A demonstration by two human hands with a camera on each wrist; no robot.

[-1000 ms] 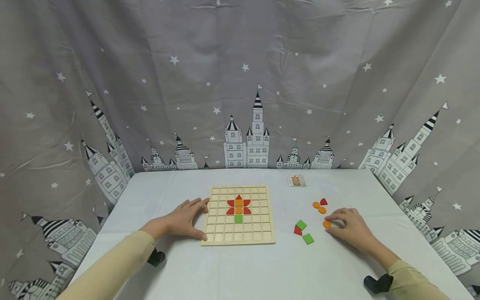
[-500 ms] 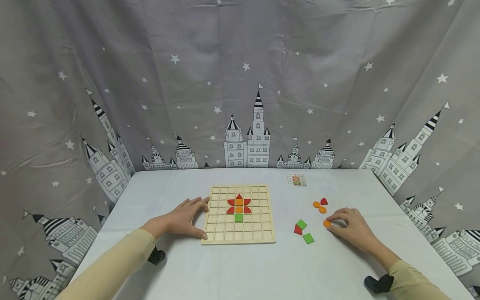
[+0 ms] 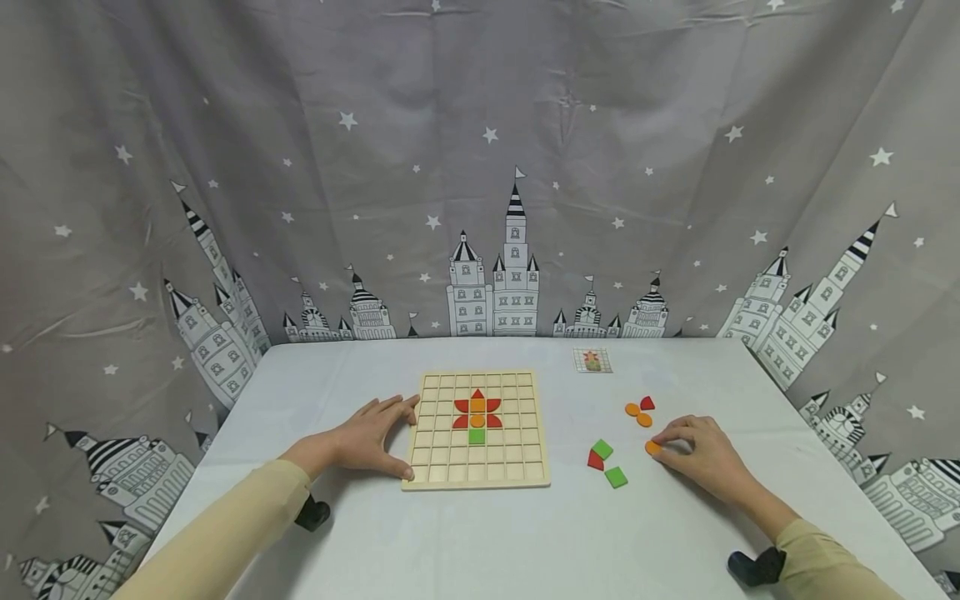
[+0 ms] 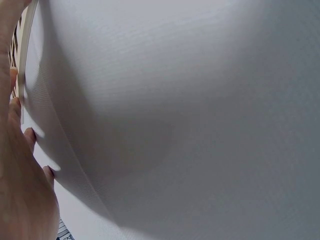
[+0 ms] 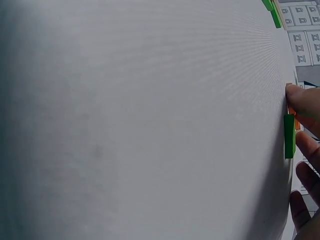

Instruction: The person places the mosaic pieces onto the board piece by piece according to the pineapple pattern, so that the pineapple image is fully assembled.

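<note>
1. A white table (image 3: 480, 533) stands against a grey curtain (image 3: 480, 167) printed with stars and castles.
2. The board (image 3: 477, 430), a square wooden grid, lies flat at the table's middle, its edges square to the near table edge. It holds a small flower of red, orange and green pieces.
3. The left hand (image 3: 367, 437) rests on the table with straight fingers against the board's left edge and grips nothing.
4. The right hand (image 3: 697, 454) lies well right of the board; its curled fingertips pinch an orange disc (image 3: 653, 447) that sits flat on the table. Being round, the disc has no long axis.
5. Just left of it lie 2 green squares (image 3: 609, 463) and a red piece (image 3: 596, 461).
6. Behind it sit 2 more orange discs (image 3: 638, 414) and a red piece (image 3: 648, 403).
7. A small card (image 3: 592, 360) lies near the far edge.
</note>
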